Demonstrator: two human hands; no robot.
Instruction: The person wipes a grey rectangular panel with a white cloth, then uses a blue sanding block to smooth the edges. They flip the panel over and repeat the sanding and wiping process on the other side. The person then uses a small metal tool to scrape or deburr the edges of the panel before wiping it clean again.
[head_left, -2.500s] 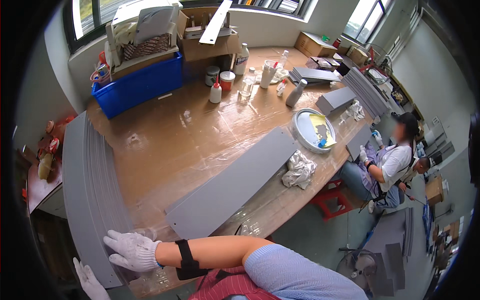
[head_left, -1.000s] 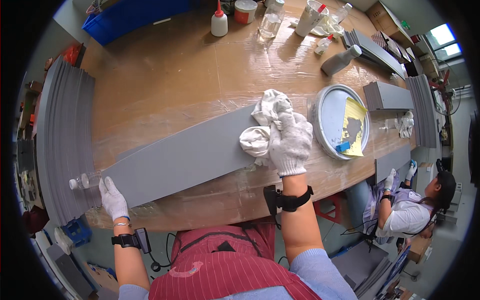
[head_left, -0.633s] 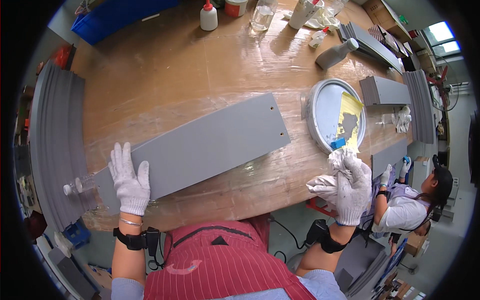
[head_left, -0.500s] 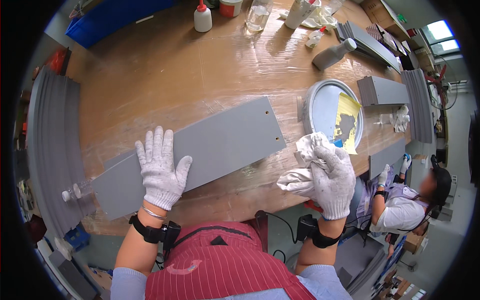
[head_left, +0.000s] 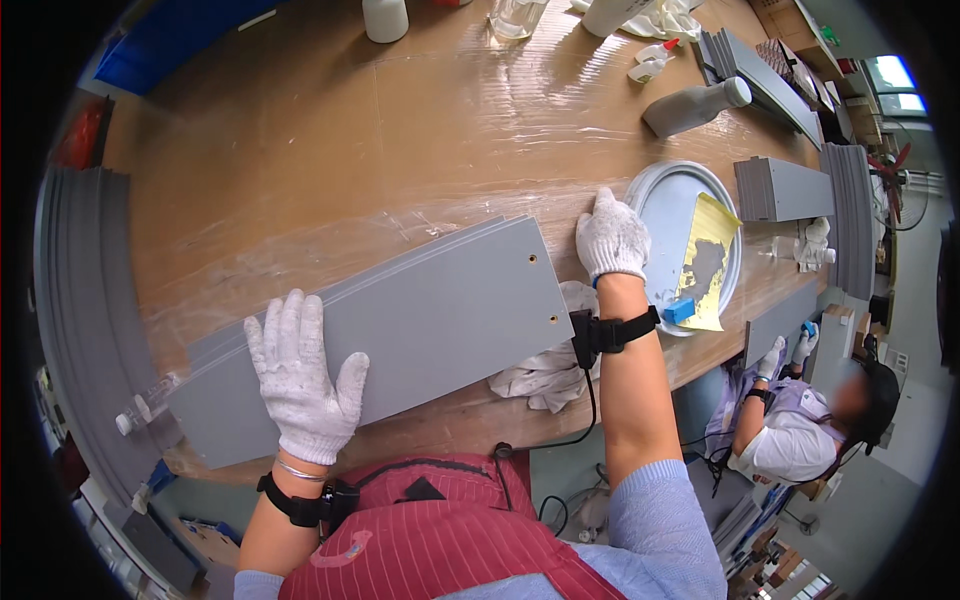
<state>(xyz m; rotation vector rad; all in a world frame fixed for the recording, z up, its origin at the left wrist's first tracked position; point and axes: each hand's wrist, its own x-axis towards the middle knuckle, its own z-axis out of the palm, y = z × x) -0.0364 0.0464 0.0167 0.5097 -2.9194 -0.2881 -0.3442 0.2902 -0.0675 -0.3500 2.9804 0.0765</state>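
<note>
My left hand [head_left: 305, 380], in a white knit glove, lies flat with fingers spread on the near left part of a long grey board [head_left: 430, 310]. That board tops a short stack, and two small holes show at its right end. My right hand [head_left: 612, 238], also gloved, is on the table against the left rim of a round grey lid [head_left: 650, 180]. Its fingers are curled, and whatever they may hold is hidden. On the lid are a yellow sheet [head_left: 708, 225] smeared with grey paste and a small blue block [head_left: 679, 311]. A crumpled white cloth [head_left: 545, 378] lies beneath my right wrist.
Stacked grey boards [head_left: 85, 320] stand at the left, with more boards [head_left: 785, 190] at the right. A grey bottle [head_left: 695, 108], a small glue bottle [head_left: 652, 62] and a white bottle [head_left: 385, 18] are farther back. A co-worker [head_left: 790, 430] handles a board at the right.
My right hand has let go of the white cloth, leaving it by the board's right end, and moved forward to the lid's left side. My left hand stays flat on the board.
</note>
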